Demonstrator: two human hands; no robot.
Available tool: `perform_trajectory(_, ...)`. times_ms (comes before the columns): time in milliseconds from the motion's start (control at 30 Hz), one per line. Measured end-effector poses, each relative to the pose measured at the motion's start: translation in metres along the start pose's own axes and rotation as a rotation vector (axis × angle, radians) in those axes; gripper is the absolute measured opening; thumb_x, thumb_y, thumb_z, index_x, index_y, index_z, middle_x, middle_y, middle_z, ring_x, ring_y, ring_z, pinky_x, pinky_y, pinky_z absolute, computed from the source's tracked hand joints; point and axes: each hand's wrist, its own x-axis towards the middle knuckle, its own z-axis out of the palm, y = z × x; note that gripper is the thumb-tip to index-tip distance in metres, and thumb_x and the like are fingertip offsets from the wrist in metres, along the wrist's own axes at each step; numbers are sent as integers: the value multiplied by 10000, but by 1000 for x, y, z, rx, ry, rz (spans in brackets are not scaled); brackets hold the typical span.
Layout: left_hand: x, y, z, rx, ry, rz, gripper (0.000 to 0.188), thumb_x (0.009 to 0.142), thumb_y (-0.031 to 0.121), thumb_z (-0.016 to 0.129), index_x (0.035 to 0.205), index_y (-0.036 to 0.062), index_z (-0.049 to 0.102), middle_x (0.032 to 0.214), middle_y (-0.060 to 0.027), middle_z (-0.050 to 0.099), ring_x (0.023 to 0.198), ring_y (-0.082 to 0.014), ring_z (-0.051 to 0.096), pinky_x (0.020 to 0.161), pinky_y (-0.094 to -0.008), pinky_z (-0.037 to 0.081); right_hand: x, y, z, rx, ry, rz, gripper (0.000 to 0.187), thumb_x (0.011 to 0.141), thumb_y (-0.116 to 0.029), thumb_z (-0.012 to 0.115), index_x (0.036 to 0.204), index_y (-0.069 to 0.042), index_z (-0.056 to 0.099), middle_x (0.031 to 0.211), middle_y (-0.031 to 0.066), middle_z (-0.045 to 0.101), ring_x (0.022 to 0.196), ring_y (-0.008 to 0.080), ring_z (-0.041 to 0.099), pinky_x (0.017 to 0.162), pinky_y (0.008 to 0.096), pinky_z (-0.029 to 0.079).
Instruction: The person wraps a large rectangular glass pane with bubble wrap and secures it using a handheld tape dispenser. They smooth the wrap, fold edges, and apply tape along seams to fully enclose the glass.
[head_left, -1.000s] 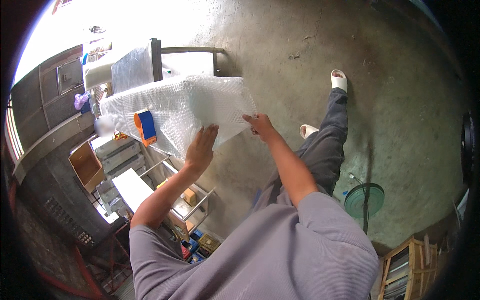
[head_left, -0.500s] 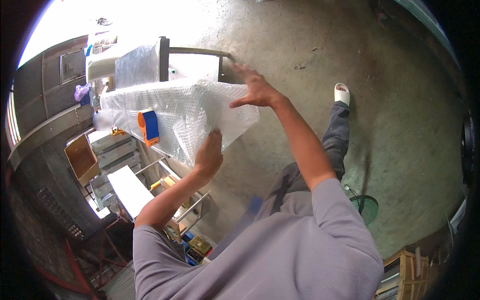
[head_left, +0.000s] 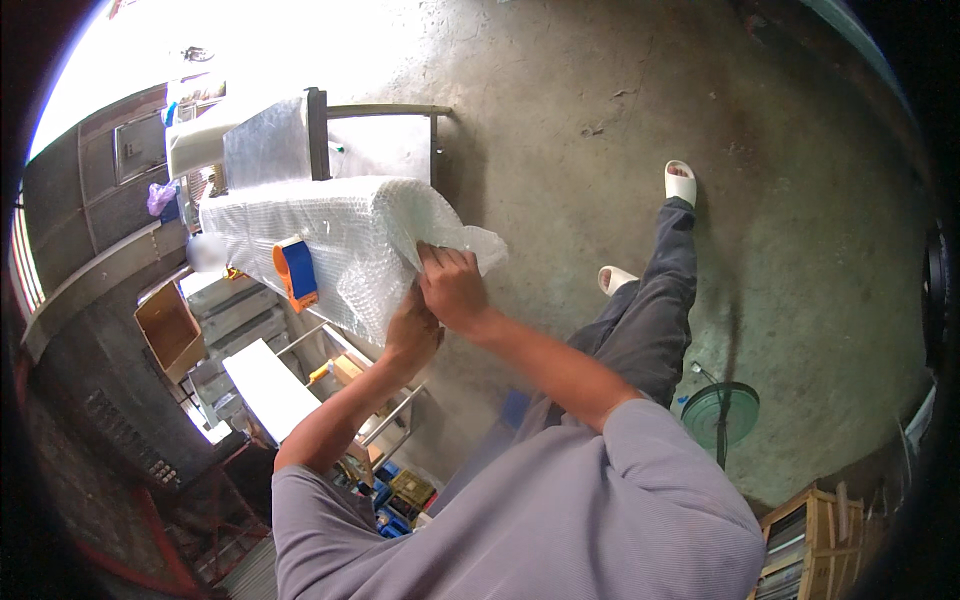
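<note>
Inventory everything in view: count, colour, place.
Bubble wrap: one stretch, clear, left.
Tape dispenser: one, orange and blue, on bubble wrap.
Metal panel: one, grey, upper left.
Boards: two, white, upper and lower left.
Bag: one, purple, far left.
Cardboard box: one, brown, left.
Clutter: count unclear, mixed colours, lower left.
Round base: one, green, right.
Wooden crate: one, brown, bottom right.
Floor: one, grey, right.
Slides: two, white, right.
Trousers: one pair, dark grey, right.
Shirt: one, greyish purple, bottom.
Forearms: two, bare, centre.
Left grip: one, bare, at bubble wrap edge.
Right grip: one, bare, overlapping left.
</note>
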Motion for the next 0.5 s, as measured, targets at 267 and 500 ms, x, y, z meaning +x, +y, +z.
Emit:
perform_trajectory(267, -13, 1, -26, -50, 330, 111, 612, 811, 293, 736, 1323, -21, 619, 1376, -185, 592, 1372, -329, 464, 1205, -473, 282, 15, 95, -79, 75, -254, -48, 751, 800, -304, 765, 1503, -228, 511, 1580, 193, 368, 1474, 374, 325, 1186, 545, 275)
perform_trajectory(500, -12, 38, -58, 93, 1033, -83, 909, 792, 399, 819, 1525, 80, 387, 1590, -302, 266, 1389, -463, 384, 1088, -570, 302, 87, 159, -65, 429, -444, 328, 334, 930, -221, 644, 1223, -63, 672, 1149, 168, 728, 1124, 347, 682, 988, 455, 512)
